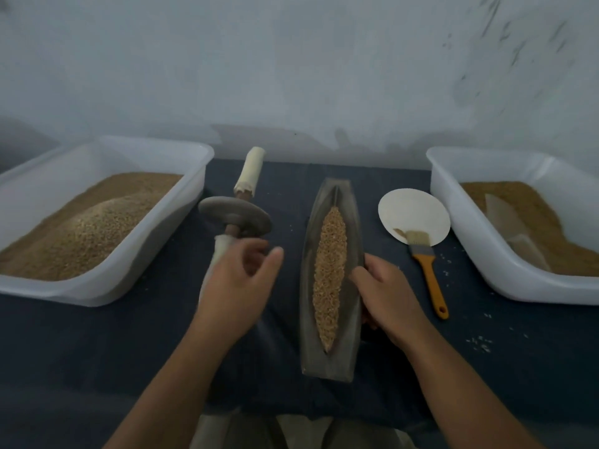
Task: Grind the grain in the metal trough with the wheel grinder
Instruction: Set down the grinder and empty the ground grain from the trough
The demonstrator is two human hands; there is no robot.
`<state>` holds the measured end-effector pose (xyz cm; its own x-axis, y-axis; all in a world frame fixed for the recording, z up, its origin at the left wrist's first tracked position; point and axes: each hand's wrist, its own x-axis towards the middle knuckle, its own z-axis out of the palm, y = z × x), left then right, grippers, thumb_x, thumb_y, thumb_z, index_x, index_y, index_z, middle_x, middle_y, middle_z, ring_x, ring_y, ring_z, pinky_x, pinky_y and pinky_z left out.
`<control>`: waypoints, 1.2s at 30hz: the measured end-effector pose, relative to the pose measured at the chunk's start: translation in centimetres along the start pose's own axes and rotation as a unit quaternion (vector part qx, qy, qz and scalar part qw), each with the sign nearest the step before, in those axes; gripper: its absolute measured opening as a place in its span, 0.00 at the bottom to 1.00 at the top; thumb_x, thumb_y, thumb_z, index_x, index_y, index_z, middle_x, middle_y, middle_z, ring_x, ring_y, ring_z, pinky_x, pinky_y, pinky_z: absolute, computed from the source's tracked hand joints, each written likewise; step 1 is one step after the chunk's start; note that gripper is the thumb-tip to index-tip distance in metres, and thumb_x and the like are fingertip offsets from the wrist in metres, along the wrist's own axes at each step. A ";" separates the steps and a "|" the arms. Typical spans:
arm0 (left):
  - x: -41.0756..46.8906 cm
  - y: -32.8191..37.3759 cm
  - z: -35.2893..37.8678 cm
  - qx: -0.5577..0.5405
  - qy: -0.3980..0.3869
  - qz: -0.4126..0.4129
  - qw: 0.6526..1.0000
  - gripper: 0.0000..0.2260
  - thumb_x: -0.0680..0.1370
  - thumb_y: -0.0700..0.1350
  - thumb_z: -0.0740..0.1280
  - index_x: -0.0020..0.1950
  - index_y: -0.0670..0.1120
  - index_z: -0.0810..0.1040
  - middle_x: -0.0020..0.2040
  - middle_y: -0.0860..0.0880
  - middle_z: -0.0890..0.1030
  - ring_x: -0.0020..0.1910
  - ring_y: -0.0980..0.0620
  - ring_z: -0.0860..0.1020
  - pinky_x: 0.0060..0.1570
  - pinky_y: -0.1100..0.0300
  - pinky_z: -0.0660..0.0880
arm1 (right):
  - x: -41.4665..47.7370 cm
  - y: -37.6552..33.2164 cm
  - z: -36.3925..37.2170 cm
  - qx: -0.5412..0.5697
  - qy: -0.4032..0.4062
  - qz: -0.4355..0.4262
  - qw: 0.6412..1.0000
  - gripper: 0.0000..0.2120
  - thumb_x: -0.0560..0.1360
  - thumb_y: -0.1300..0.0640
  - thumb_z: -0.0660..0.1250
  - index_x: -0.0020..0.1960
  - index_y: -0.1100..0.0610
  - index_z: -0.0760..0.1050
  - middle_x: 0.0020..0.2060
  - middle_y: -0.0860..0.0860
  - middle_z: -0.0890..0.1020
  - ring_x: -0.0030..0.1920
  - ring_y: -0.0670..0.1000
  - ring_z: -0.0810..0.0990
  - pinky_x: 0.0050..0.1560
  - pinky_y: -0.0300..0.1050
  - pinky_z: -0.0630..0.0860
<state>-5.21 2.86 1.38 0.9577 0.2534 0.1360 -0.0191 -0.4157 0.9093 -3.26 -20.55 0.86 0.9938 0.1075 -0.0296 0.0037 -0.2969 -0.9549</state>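
Observation:
A long boat-shaped metal trough [308, 286] lies lengthwise in the middle of the dark cloth, its groove filled with tan grain [330, 270]. The wheel grinder [235, 217], a grey disc on a rod with pale wrapped handles, lies to the trough's left. My left hand [236, 286] hovers over the grinder's near handle, fingers loosely curled with nothing in them. My right hand [385, 298] grips the trough's right rim at mid-length, fingers curled round the edge.
A white tub [107, 286] heaped with grain stands at the left. Another white tub [486, 251] with ground grain and a pale scoop stands at the right. A paper plate [413, 210] and an orange-handled brush [428, 270] lie between trough and right tub.

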 end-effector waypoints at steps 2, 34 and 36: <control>-0.1 1.3 2.4 -0.222 -0.209 -0.143 0.942 0.25 0.78 0.70 0.65 0.65 0.54 0.82 0.59 0.52 0.86 0.58 0.55 0.84 0.64 0.46 0.78 | -0.6 -0.6 -0.2 0.015 -0.010 -0.019 1.000 0.12 0.80 0.51 0.62 0.46 0.43 0.83 0.33 0.46 0.84 0.28 0.44 0.80 0.23 0.37 0.69; 4.2 5.5 -15.5 -0.486 0.152 -0.052 0.859 0.14 0.75 0.42 0.67 0.58 0.40 0.83 0.50 0.38 0.86 0.48 0.36 0.86 0.45 0.39 0.83 | 0.2 1.8 -7.5 0.048 0.131 0.082 0.987 0.04 0.86 0.53 0.64 0.58 0.48 0.77 0.31 0.52 0.78 0.22 0.48 0.67 0.24 0.44 0.59; 6.0 4.9 -19.0 -0.472 0.191 -0.022 0.861 0.12 0.75 0.42 0.66 0.57 0.41 0.82 0.47 0.40 0.85 0.46 0.38 0.86 0.45 0.41 0.83 | 0.6 0.1 -5.5 0.066 0.110 0.046 0.991 0.09 0.86 0.55 0.63 0.58 0.42 0.78 0.34 0.53 0.81 0.24 0.49 0.69 0.25 0.44 0.63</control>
<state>-5.02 18.92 14.08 0.8028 0.5942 0.0494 -0.3825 0.4497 0.8071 -2.07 -25.77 2.34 0.9896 -0.1275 -0.0666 -0.0876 -0.1670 -0.9820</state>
